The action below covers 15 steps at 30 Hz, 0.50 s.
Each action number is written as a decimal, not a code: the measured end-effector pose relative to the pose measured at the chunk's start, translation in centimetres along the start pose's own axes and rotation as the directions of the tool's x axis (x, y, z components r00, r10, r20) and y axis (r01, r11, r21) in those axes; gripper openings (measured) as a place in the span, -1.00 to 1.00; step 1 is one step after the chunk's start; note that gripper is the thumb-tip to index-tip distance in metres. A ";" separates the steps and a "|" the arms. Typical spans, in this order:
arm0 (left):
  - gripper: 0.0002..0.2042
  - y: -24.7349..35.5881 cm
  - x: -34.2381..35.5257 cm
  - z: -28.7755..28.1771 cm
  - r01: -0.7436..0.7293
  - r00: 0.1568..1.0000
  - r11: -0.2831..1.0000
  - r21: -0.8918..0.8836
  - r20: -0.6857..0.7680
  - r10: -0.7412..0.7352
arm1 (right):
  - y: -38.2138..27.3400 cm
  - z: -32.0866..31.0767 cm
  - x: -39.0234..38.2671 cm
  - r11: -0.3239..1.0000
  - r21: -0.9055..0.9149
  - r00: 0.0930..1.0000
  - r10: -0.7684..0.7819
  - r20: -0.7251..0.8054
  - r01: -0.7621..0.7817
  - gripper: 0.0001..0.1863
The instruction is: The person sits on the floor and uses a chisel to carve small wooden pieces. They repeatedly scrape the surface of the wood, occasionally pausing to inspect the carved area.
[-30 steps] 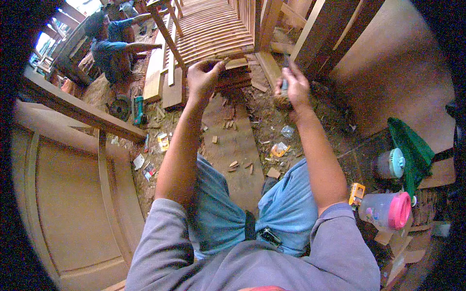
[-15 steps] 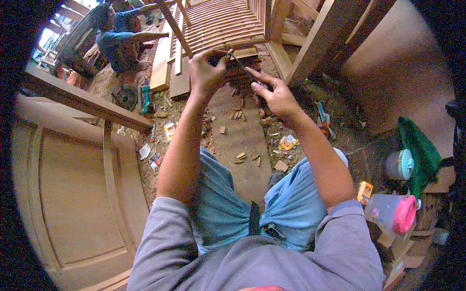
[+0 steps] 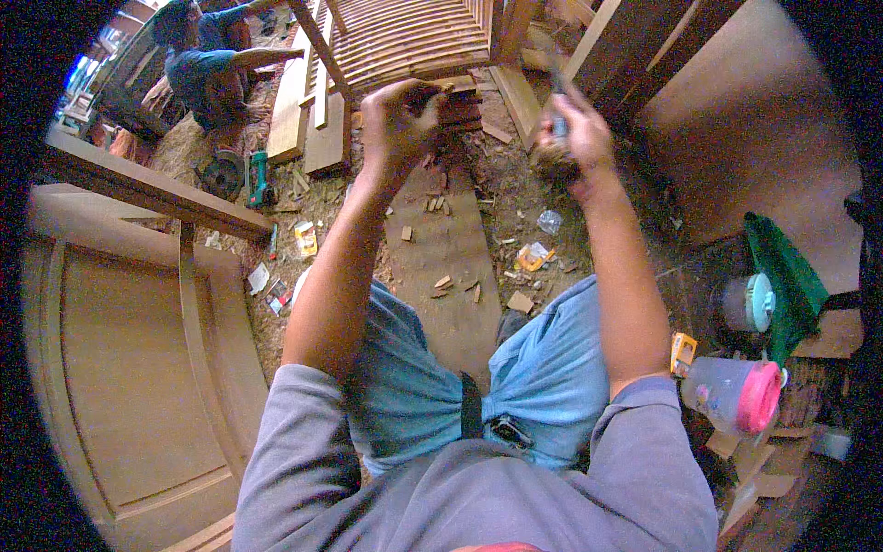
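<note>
My left hand point(image 3: 397, 124) is raised in front of me, its thumb and fingers pinching a small piece of wood point(image 3: 448, 88). Off to the right, my right hand point(image 3: 586, 140) is closed around a tool point(image 3: 558, 127) with a blue part. Motion smears that tool, so its kind is unclear; a dark narrow end seems to point away from me. A brownish rounded shape point(image 3: 555, 163) shows just below the fingers. Under both hands a long board point(image 3: 441, 327) lies on the ground, with several small wood offcuts point(image 3: 440, 204) on it.
A slatted wooden frame point(image 3: 414, 41) stands ahead, with upright timbers point(image 3: 635, 55) at its right. A panelled door point(image 3: 133, 368) lies left, near a green power tool point(image 3: 260, 179). Another person point(image 3: 198, 69) works far left. A pink-lidded container point(image 3: 736, 394) sits right.
My right hand has moved right, away from the left hand; the thin dark tool it held no longer reaches the small piece of wood. My left hand keeps its pinch.
</note>
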<state>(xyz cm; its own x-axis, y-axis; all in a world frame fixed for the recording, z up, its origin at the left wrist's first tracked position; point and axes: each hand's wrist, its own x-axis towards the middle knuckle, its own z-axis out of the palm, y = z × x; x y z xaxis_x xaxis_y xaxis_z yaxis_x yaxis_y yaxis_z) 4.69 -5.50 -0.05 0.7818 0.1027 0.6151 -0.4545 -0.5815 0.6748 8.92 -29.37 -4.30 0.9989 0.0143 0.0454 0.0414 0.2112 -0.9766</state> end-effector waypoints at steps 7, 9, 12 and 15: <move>-0.85 -1.3 -0.1 -1.5 0.052 0.996 0.999 0.015 -0.073 -0.051 | -0.9 7.6 -5.5 0.981 -0.146 0.931 0.168 0.323 -0.127 -0.59; -0.85 -1.7 -0.2 -1.7 0.033 0.998 0.996 0.078 -0.064 -0.028 | -1.2 8.1 -6.2 0.982 -0.137 0.925 0.168 0.342 -0.128 -0.60; -0.86 -1.9 -0.2 -1.7 0.001 0.999 0.992 0.122 -0.050 0.005 | -1.0 8.2 -6.4 0.980 -0.146 0.918 0.180 0.353 -0.136 -0.61; -0.85 -1.7 0.0 -1.6 -0.025 0.999 0.986 0.162 -0.016 0.028 | -0.5 8.0 -6.4 0.981 -0.171 0.925 0.151 0.349 -0.095 -0.61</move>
<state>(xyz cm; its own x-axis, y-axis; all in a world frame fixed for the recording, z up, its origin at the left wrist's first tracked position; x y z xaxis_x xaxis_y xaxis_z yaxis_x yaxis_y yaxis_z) 4.78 -3.23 -0.60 0.7617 0.0994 0.6403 -0.3988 -0.7069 0.5842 2.34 -21.78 -2.41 0.9219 0.3860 -0.0318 -0.0507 0.0388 -0.9980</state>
